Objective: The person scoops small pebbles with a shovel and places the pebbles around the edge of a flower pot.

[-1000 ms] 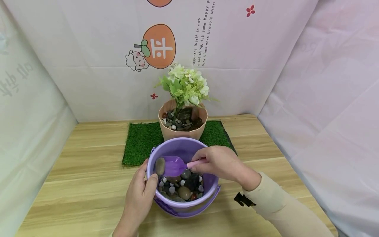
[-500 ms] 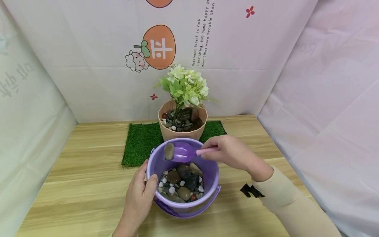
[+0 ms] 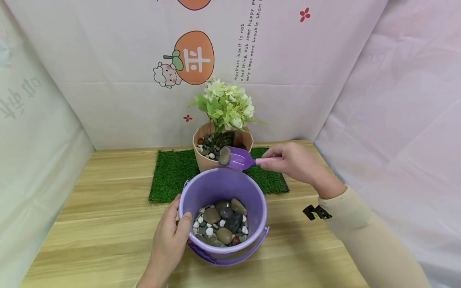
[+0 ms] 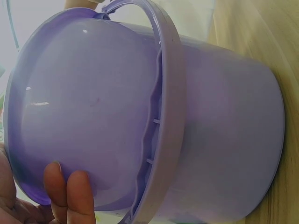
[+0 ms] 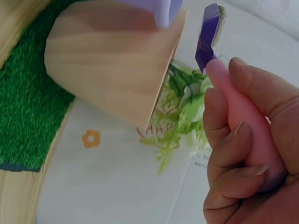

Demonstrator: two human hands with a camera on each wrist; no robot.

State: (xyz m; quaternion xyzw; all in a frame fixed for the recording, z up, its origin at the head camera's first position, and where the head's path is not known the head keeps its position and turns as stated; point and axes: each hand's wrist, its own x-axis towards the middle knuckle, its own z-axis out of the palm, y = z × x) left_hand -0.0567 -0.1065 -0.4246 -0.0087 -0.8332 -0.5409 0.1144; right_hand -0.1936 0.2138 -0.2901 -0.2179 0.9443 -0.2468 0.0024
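My right hand [image 3: 293, 164] grips the pink handle of a small purple shovel [image 3: 240, 158], fingers wrapped round it in the right wrist view. A grey-brown stone [image 3: 225, 156] lies at the tip of its blade, in front of the flowerpot's rim in the head view. With the thumb over the rim and the fingers outside, my left hand [image 3: 171, 232] holds the left side of a purple bucket [image 3: 248, 188]. Inside the bucket lie several larger stones and small white pebbles. The peach flowerpot [image 3: 205, 162] behind it bears white-green flowers [image 3: 230, 102] and pebbles.
A green artificial-grass mat [image 3: 167, 176] lies under the flowerpot on the wooden table [image 3: 108, 224]. The bucket's handle [image 4: 168, 107] hangs down at its near side. White printed cloth [image 3: 288, 60] walls the back and both sides.
The right hand has lifted the shovel and stone up out of the bucket and moved them away and to the right, to the flowerpot's front rim. The left hand and bucket stay put.
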